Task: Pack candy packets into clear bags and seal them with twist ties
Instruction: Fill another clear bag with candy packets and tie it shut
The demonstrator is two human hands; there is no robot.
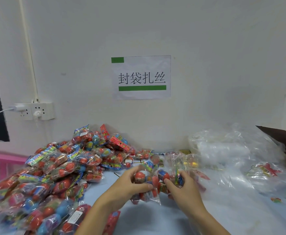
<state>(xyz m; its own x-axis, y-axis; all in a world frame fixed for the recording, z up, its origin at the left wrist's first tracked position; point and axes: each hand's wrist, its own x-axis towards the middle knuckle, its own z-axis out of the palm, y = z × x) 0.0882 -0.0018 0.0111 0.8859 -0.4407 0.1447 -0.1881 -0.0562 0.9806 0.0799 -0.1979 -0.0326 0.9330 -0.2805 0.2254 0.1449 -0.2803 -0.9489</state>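
Now — both hands' fingers (144, 186) pinch one clear bag (153, 184) | inside: red, blue candy packets (163, 175)

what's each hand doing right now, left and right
Left hand: closed on the clear bag of candy packets.
Right hand: closed on the same bag, pinching its right side.

Wall sign (141, 77), socket strip (35, 111)

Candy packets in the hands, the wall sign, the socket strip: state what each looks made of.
Candy packets, gripped by left hand and right hand: thin glossy clear plastic film, crinkled, contents showing through. Wall sign: matte white paper, slightly wrinkled, probably printed. Socket strip: smooth white hard plastic, likely.
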